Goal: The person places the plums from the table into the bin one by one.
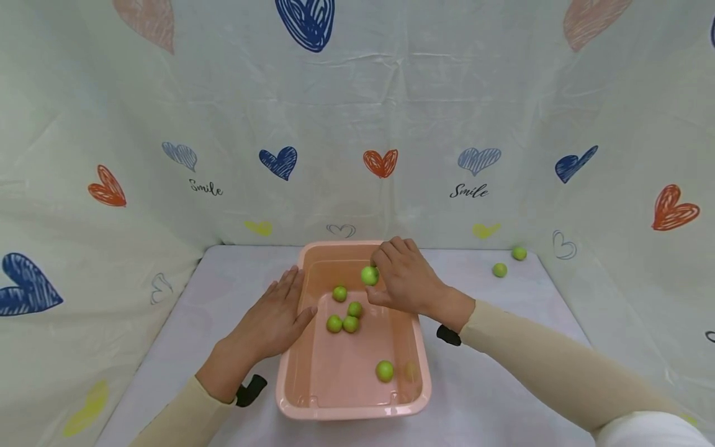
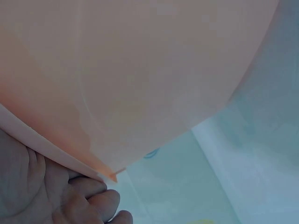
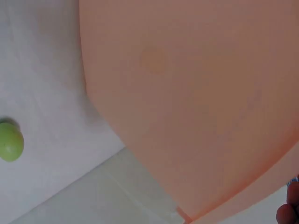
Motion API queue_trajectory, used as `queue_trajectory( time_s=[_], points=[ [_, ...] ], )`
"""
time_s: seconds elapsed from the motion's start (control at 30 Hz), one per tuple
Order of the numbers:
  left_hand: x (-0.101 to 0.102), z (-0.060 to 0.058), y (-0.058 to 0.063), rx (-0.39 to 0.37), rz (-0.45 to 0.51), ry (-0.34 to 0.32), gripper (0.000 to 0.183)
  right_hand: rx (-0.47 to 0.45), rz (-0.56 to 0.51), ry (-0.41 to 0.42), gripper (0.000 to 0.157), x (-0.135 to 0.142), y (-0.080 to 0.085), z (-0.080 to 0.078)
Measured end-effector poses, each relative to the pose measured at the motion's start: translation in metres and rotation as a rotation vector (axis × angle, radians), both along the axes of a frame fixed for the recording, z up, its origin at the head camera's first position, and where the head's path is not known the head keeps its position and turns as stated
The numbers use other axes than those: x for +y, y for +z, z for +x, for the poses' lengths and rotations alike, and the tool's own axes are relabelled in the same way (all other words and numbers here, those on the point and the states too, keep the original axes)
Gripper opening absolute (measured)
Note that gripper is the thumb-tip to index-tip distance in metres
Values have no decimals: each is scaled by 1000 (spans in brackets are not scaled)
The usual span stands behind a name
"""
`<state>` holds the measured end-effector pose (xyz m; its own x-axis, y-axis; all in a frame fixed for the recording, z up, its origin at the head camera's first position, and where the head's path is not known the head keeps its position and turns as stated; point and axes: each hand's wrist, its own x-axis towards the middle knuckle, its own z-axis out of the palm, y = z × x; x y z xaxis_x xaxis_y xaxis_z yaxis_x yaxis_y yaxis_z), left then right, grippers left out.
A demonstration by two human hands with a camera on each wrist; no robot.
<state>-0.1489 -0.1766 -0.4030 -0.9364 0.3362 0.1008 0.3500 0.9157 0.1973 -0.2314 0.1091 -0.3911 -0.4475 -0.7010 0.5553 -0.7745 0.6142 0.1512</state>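
Note:
A pink plastic basin [image 1: 353, 411] stands on the table, with several small round green fruits [image 1: 384, 371] on its floor. Over the basin's far right part, my right hand [image 1: 404, 276] pinches another green fruit [image 1: 370, 275] between thumb and fingers. Only the fingertips [image 3: 292, 203] of that hand show in the right wrist view, beside the rim. Flat along the left rim lies my left hand [image 1: 274, 316], its fingers straight and the thumb reaching over the edge. From below, the left wrist view shows its palm and fingers [image 2: 88, 196] against the rim.
Two more green fruits [image 1: 499, 270] lie near the table's far right corner, one behind the other. A white cloth covers the table [image 1: 469, 385]. Behind and at both sides hangs a pale curtain [image 1: 335, 112] printed with hearts.

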Motion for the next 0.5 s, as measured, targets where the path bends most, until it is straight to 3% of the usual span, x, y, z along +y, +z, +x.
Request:
queue_trajectory(
  time_s=[0.3,0.5],
  points=[
    [0,0,-1,0,5,-4,77,-130,94,15,38,-5,-10,1],
    [0,0,-1,2,2,0,77,-143,172,-27,41,-7,-14,2]
  ],
)
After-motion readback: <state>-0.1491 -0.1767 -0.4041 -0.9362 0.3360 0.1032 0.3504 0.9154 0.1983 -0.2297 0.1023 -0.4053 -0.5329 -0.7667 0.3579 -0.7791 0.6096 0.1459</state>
